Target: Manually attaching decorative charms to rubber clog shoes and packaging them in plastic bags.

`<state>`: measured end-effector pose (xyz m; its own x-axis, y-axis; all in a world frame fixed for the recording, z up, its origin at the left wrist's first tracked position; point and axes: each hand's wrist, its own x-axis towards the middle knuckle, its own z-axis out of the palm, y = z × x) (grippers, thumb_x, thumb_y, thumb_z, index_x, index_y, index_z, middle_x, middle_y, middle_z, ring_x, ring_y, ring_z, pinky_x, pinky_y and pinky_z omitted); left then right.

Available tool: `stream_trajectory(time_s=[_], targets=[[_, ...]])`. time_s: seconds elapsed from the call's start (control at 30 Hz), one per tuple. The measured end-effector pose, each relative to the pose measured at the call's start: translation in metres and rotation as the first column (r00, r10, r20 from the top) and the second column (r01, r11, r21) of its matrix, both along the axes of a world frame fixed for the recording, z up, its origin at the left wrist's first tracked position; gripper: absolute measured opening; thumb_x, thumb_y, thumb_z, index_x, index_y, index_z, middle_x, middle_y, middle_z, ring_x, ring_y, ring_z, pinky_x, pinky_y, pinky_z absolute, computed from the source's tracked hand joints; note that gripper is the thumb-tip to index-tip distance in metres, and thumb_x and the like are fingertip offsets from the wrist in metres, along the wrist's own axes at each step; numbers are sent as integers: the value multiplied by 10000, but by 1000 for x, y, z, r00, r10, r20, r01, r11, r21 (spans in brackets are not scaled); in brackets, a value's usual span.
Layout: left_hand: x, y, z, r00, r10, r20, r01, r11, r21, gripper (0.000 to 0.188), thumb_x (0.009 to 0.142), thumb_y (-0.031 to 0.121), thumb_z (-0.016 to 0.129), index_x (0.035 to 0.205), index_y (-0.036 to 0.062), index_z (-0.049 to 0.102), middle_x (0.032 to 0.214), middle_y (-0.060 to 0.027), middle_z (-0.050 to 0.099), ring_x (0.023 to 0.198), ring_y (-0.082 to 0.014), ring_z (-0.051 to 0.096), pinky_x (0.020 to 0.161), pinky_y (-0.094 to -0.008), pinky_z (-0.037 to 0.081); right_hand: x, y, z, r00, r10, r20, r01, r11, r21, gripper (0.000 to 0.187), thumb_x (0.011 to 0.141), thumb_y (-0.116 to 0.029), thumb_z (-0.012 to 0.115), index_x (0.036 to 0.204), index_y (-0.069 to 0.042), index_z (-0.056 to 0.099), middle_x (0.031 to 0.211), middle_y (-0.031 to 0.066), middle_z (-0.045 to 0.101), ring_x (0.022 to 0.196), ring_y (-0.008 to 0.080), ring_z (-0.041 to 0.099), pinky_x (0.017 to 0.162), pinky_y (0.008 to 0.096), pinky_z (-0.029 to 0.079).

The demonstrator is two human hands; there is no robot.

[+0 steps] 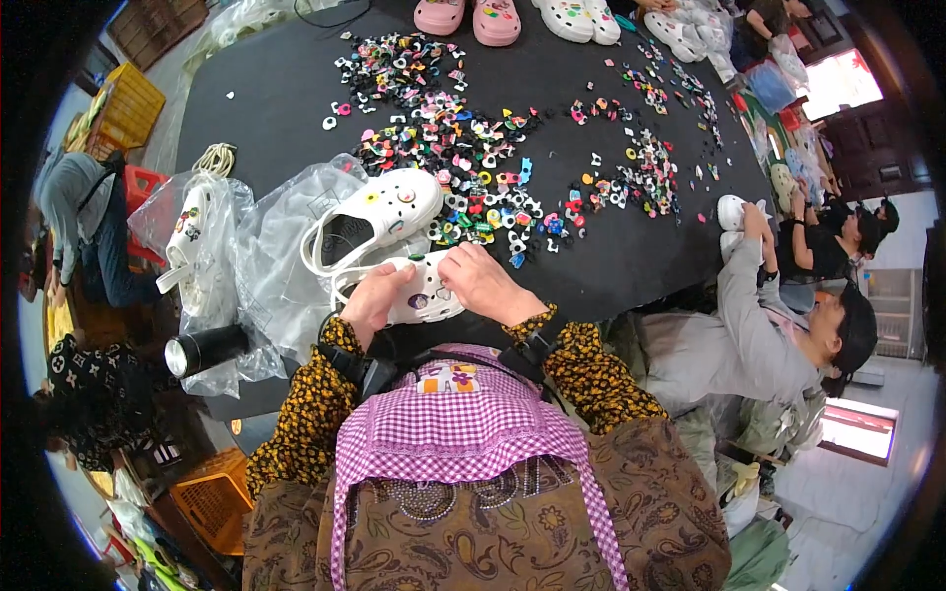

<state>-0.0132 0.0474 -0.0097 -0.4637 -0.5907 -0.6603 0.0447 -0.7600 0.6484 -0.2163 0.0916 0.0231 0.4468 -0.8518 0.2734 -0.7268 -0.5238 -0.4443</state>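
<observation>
A white clog (426,307) with a few small shoe charms on it lies at the table's near edge. My left hand (375,298) is closed around its heel end. At the upper side of the same clog, my right hand (485,284) has its fingers pinched together; whatever is between them is hidden. Just beyond it rests a second white clog (402,205), with charms on its toe and its heel strap toward the left. Past that clog spread heaps of small colourful shoe charms (443,138).
Clear plastic bags (281,231) lie to the left, one around white clogs (192,231). Near them is a black cylinder (207,350). Pink clogs (496,22) and white clogs (576,18) stand at the far edge. On the right, a person in grey (734,340) handles white clogs.
</observation>
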Motion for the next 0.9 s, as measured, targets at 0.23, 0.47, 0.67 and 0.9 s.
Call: stream_trajectory(time_s=[0.23, 0.47, 0.67, 0.9], targets=[[-6, 0, 19, 1000, 7, -23, -7, 999, 31, 257, 923, 148, 501, 1108, -24, 551, 979, -117, 635, 867, -216, 627, 764, -383, 527, -5, 2, -3, 999, 46, -8, -47, 998, -40, 142, 709, -46, 592, 807, -56, 491, 815, 92, 483, 828, 279, 486, 740, 375, 412], [-3, -4, 10, 1000, -10, -12, 10, 1000, -1, 262, 929, 165, 495, 1089, -36, 548, 977, -128, 635, 842, -231, 637, 754, -402, 535, -13, 14, -7, 966, -107, 235, 122, 991, -49, 126, 717, -38, 602, 797, -41, 505, 809, 113, 501, 808, 306, 496, 725, 386, 414], [-5, -3, 17, 999, -16, -30, 17, 998, 67, 273, 926, 186, 509, 1076, -38, 549, 965, -128, 640, 841, -229, 646, 719, -381, 547, -22, 17, -8, 847, -390, 360, 361, 921, 146, 117, 740, -38, 611, 794, -32, 507, 791, 119, 505, 810, 307, 502, 730, 393, 416], [-5, -2, 21, 1000, -27, 4, 27, 997, 67, 267, 917, 164, 515, 1079, -46, 545, 981, -133, 638, 833, -236, 648, 729, -398, 551, -21, 16, -16, 615, -602, 510, 400, 795, 456, 119, 766, -44, 637, 844, 0, 560, 785, 111, 568, 719, 232, 568, 657, 314, 469]])
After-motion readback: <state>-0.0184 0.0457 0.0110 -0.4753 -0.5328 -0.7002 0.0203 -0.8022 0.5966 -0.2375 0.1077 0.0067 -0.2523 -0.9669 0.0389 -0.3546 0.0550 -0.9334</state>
